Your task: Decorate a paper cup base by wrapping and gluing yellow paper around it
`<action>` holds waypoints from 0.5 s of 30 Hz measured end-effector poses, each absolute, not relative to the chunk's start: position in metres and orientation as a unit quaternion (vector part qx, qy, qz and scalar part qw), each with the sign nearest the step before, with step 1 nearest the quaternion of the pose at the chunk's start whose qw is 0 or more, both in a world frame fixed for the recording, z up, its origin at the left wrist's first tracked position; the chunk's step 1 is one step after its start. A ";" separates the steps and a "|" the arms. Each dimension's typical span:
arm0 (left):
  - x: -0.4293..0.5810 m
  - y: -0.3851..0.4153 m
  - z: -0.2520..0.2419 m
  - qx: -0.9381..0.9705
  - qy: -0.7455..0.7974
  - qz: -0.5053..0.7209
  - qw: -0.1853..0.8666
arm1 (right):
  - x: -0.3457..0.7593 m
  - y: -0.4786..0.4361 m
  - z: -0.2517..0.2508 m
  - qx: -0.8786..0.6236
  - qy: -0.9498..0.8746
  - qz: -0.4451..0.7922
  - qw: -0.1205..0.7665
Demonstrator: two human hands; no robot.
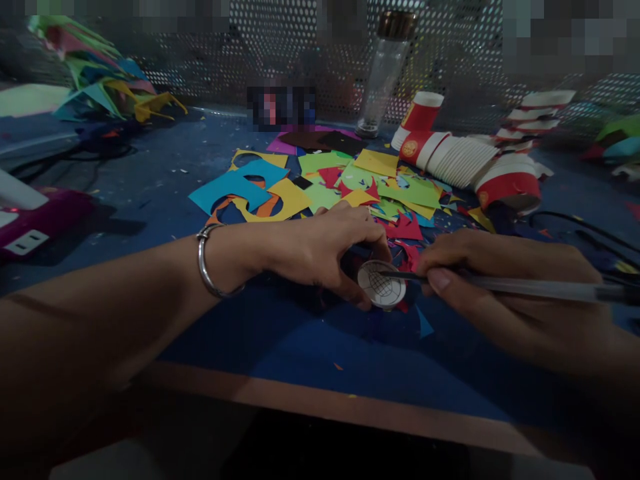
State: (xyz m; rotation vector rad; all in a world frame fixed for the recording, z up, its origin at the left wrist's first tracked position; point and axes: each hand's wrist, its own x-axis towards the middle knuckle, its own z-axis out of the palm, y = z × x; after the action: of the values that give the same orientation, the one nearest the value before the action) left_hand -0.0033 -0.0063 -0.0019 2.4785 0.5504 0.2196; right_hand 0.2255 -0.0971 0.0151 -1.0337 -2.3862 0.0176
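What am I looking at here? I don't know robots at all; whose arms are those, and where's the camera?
There's no machine here: these are a person's bare hands, seen in a single picture from a camera worn on that person's head, looking forward and down. The left hand, with a bracelet at its wrist, holds a small white disc marked with a grid. The right hand holds a pen, its tip at the disc. On the blue table lie colourful paper scraps and stacked cups; a clear bottle stands behind.
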 end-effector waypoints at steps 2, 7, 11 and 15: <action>-0.003 -0.006 -0.003 0.930 0.203 0.085 0.295 | 0.225 -0.097 0.015 -0.386 -0.884 0.006 0.264; -0.003 -0.006 -0.002 0.930 0.200 0.082 0.298 | 0.224 -0.097 0.017 -0.386 -0.888 -0.010 0.251; -0.002 -0.006 -0.001 0.930 0.208 0.075 0.294 | 0.223 -0.094 0.020 -0.386 -0.887 -0.031 0.251; -0.002 -0.006 -0.001 0.929 0.207 0.075 0.298 | 0.222 -0.092 0.021 -0.399 -0.884 -0.015 0.244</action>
State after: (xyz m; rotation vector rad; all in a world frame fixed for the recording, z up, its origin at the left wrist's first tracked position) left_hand -0.0020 -0.0064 -0.0006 2.4682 0.5504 0.2005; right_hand 0.2220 -0.0922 0.0210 -1.0906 -2.4133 -0.0413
